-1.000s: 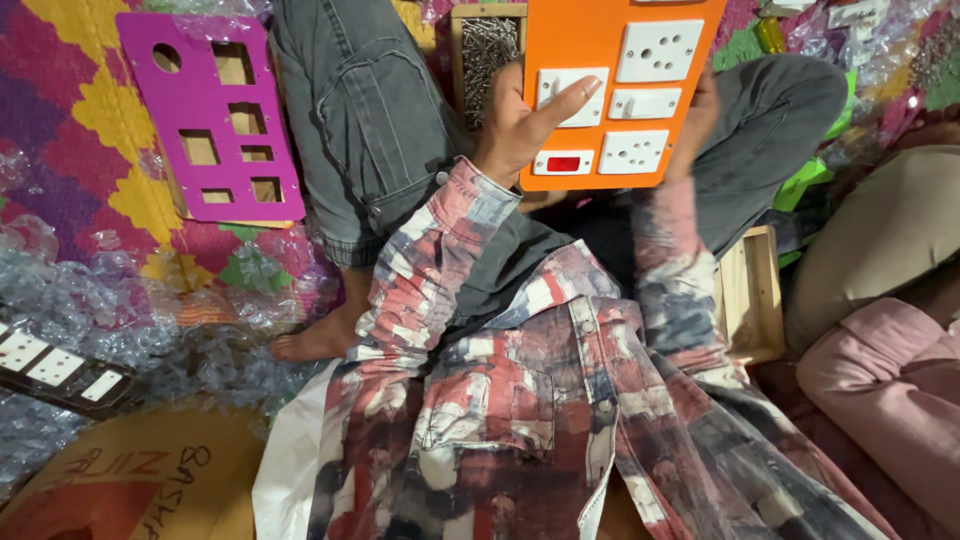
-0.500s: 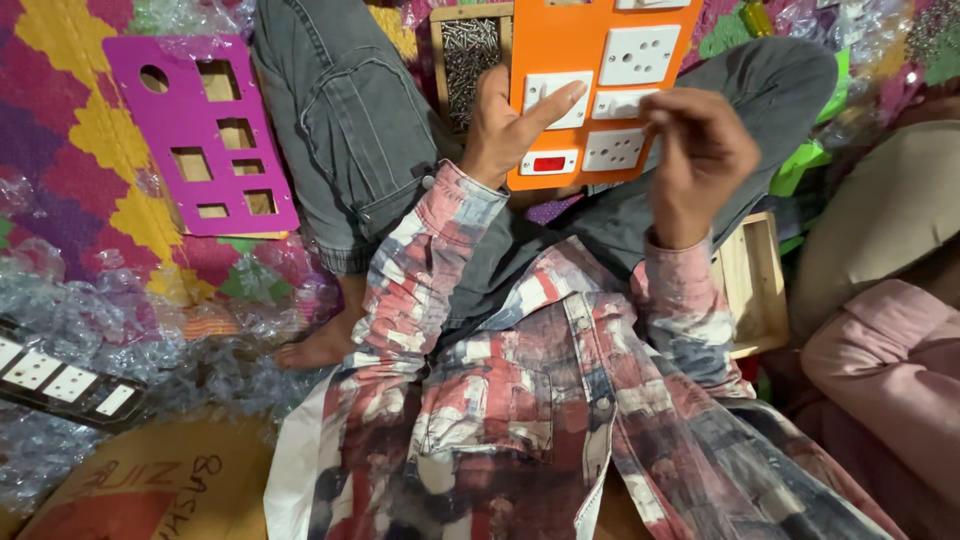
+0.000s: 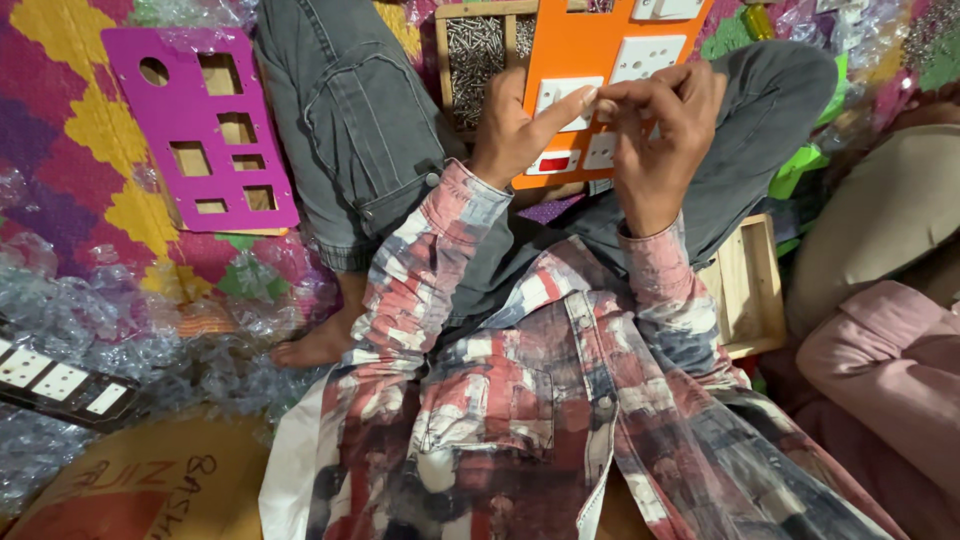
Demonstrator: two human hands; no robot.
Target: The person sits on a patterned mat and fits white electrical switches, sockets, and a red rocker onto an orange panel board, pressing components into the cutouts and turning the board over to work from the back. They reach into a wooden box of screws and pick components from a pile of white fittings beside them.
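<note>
At 9 o'clock low in the view a dark switch strip (image 3: 62,385) with white rocker modules lies on crumpled bubble wrap (image 3: 120,330), and a brown cardboard sheet (image 3: 120,490) sits at 7 o'clock. At 10 o'clock a magenta panel (image 3: 200,130) with 1 round and several rectangular cut-outs rests flat on the patterned mat (image 3: 50,120). A bare foot (image 3: 315,345) shows just below the grey-trousered leg (image 3: 350,120).

Moving toward 12 o'clock, a wooden tray of screws (image 3: 478,55) stands behind the orange switch board (image 3: 580,70), which leans on the person's lap and carries white socket and switch modules and 1 red rocker. The left hand (image 3: 515,125) lies against the board's lower left face, thumb and index finger stretched out toward 2 o'clock, the index tip meeting the other hand's fingertips; it clasps nothing that can be seen. The right hand (image 3: 660,130), just beside it at 1 o'clock, has its fingers bunched in a pinch in front of the board; whether something small sits in the pinch I cannot tell.

At 3 o'clock an empty-looking wooden box (image 3: 745,290) sits by the knee, with a pink cushion (image 3: 890,370) at 4 o'clock.
</note>
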